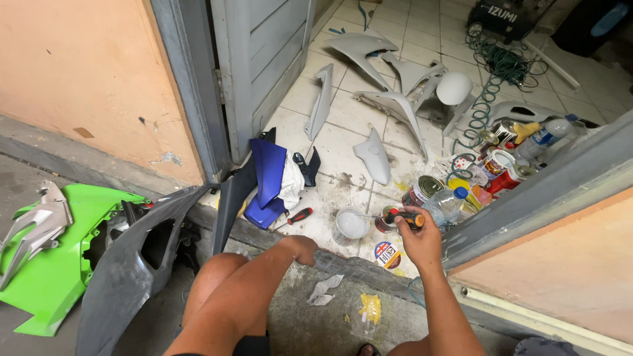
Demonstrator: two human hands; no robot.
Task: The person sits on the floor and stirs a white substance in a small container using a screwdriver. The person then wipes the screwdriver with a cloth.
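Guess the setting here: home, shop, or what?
Likely a small motorcycle body-paint workshop. Primed grey fairing panels lie on the tiled floor, paint cans cluster by the doorway, and a coiled air hose runs toward a compressor.

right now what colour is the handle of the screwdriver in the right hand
Orange and black, gripped in the right hand; the screwdriver shows in the head view.

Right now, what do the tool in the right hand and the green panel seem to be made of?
Tool: its handle looks like hard plastic, orange with black bands, slightly shiny. Green panel: probably moulded plastic, because it is smooth, glossy and curved.
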